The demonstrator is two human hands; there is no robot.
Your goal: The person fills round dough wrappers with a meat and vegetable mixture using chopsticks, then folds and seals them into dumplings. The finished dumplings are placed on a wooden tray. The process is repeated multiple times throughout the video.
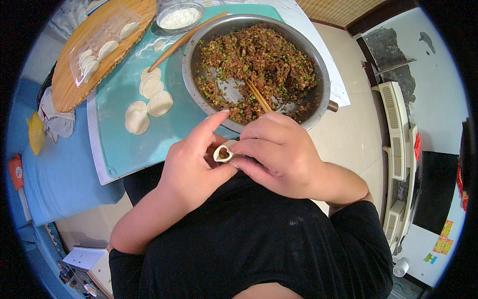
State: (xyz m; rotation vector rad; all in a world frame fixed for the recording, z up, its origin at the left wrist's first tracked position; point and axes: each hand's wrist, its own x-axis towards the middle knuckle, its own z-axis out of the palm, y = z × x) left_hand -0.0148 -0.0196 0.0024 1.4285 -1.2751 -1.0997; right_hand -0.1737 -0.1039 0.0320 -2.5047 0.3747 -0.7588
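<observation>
A partly folded dumpling (223, 152) is held between my two hands, in front of the metal bowl's near rim. Its left end gapes and shows brown filling inside. My left hand (190, 164) cups it from the left, thumb against its lower side. With thumb and forefinger, my right hand (283, 153) pinches the wrapper's right side. Wooden chopsticks (258, 96) lean in the bowl; their upper ends are hidden at my right hand, and I cannot tell whether it touches them. Minced filling with green bits (257, 59) lies in the large metal bowl (324, 80).
Round dough wrappers (136, 116) lie in overlapping stacks on the teal mat (112, 149). Beyond them are a tapered wooden rolling pin (183, 40) and a bowl of flour (181, 18). A plastic tray (112, 28) with several dumplings rests on a round slatted board (67, 89).
</observation>
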